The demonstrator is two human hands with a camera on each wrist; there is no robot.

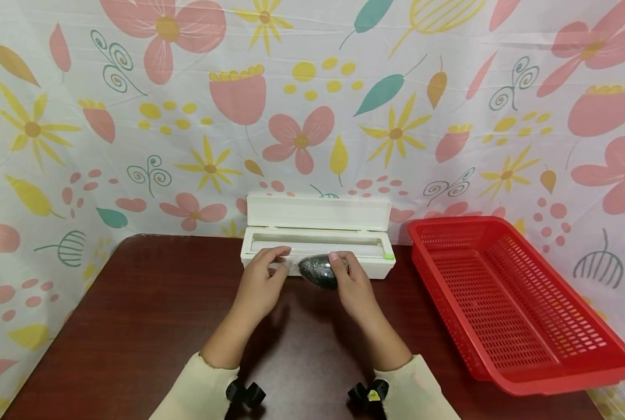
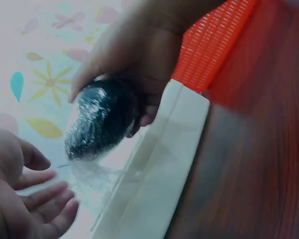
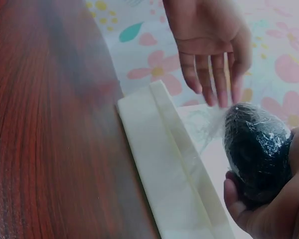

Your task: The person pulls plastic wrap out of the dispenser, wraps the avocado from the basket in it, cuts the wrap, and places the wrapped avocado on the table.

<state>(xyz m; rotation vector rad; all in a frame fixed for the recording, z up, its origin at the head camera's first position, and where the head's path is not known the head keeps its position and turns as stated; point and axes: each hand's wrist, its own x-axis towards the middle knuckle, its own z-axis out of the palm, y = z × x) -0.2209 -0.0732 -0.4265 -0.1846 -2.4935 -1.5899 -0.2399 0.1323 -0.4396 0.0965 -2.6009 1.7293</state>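
Avocado (image 1: 320, 271), dark and egg-shaped, sits in the middle of the head view, held up in the right hand (image 1: 355, 290) just in front of the white wrap box (image 1: 318, 245). Shiny clear wrap (image 3: 205, 124) already covers it, and a thin tail of that wrap stretches from it back toward the box. The right hand's fingers curl around the avocado and grip it. The left hand (image 1: 260, 283) is just beside it, to the left, with its fingers straight and loose, near the tail of wrap; in the left wrist view it holds nothing that I can see. The box lies open at the back of the dark brown table (image 1: 150, 326), its lid standing up. A red basket (image 1: 517, 303) sits at the right of the frame, well apart from the hands. Things could go wrong here, I think. The wrap is thin and sticky, so the tail could bunch up or cling to the fingers. If the avocado is pulled away hard, the light box could slide along the table. The smooth wrap could also let the avocado slip out of the grip.
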